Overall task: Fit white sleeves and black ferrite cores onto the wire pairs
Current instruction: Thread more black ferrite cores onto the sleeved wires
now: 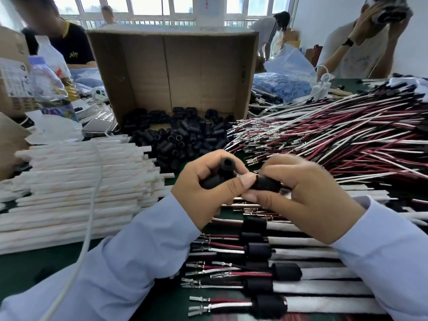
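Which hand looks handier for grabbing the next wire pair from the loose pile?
Probably the right hand: the wire pile lies on its side, while the left hand grips spare ferrite cores, though the right pinches one core.

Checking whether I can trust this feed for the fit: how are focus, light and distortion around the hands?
Head view: the windows are blown out, yet light lower down is even, without hard shadows; the right hand is slightly motion-blurred, the left hand and its spare cores sharper; the ferrite core between both grips reads as flat black; wide-angle bending curves the edges.
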`<state>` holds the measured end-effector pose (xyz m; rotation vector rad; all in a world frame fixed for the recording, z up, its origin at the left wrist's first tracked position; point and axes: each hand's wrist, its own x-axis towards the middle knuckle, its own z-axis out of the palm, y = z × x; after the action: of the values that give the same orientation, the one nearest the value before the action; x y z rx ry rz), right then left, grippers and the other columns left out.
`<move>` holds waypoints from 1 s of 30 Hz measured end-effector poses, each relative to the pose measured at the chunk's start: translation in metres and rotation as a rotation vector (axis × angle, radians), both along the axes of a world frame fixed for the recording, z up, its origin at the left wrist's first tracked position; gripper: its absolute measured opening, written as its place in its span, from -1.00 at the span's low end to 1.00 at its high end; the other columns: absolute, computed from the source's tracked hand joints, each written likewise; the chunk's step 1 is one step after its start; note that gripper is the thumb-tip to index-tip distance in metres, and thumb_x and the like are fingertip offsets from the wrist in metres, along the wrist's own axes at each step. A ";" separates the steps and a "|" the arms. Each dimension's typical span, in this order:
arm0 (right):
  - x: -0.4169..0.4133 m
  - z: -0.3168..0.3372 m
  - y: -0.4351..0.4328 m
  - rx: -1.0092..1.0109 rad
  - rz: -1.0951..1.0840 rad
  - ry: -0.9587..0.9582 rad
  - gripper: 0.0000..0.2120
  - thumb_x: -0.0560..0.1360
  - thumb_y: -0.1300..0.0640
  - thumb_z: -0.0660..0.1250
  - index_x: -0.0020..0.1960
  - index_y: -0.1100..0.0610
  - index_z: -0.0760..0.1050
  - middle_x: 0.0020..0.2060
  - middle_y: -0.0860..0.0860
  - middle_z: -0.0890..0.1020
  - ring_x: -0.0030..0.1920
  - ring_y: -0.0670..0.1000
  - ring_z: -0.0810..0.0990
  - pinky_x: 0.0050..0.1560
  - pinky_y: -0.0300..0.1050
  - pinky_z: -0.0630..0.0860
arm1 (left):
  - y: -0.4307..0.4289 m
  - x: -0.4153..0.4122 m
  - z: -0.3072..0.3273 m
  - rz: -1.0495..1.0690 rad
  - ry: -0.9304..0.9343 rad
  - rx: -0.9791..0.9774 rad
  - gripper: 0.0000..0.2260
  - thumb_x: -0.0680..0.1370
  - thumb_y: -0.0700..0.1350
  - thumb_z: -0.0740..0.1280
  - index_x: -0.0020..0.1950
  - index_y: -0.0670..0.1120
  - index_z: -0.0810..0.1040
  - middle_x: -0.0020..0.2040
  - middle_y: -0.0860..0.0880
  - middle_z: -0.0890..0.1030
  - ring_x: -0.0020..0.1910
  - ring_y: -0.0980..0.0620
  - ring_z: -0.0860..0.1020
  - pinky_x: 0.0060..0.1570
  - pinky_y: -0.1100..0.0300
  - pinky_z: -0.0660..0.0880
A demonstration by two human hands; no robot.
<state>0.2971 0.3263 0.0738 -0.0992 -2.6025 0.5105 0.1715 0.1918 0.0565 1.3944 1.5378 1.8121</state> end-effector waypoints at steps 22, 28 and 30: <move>-0.001 0.001 -0.004 0.195 -0.059 -0.027 -0.44 0.50 -0.34 0.03 -0.23 0.07 0.57 -0.39 -0.08 0.50 -0.32 -0.06 0.48 -0.35 -0.06 0.44 | -0.002 -0.010 0.001 0.030 0.017 -0.122 -0.90 0.46 -0.18 0.39 -0.20 -0.15 0.50 -0.44 -0.02 0.50 -0.51 0.13 0.42 -0.51 0.36 0.34; 0.012 0.012 0.015 0.062 -0.054 -0.218 -0.40 0.27 -0.47 0.11 -0.06 -0.09 0.67 -0.23 -0.15 0.59 -0.19 -0.15 0.54 -0.16 -0.02 0.53 | -0.020 -0.033 0.007 0.030 -0.073 -0.213 -0.81 0.48 -0.34 0.35 -0.23 -0.11 0.41 -0.40 -0.08 0.60 -0.49 0.12 0.55 -0.54 0.38 0.34; 0.014 0.012 0.018 -0.047 0.017 -0.364 -0.37 0.27 -0.48 0.14 -0.17 0.01 0.67 -0.26 -0.07 0.60 -0.23 -0.07 0.57 -0.15 0.03 0.54 | -0.029 -0.036 -0.001 -0.083 0.119 -0.286 -0.83 0.45 -0.23 0.42 -0.22 -0.10 0.44 -0.37 -0.05 0.59 -0.33 0.00 0.64 -0.42 0.32 0.44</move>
<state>0.3106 0.3447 0.0859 -0.2023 -2.9471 0.6086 0.1357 0.1625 0.0559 1.4229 1.6930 1.4177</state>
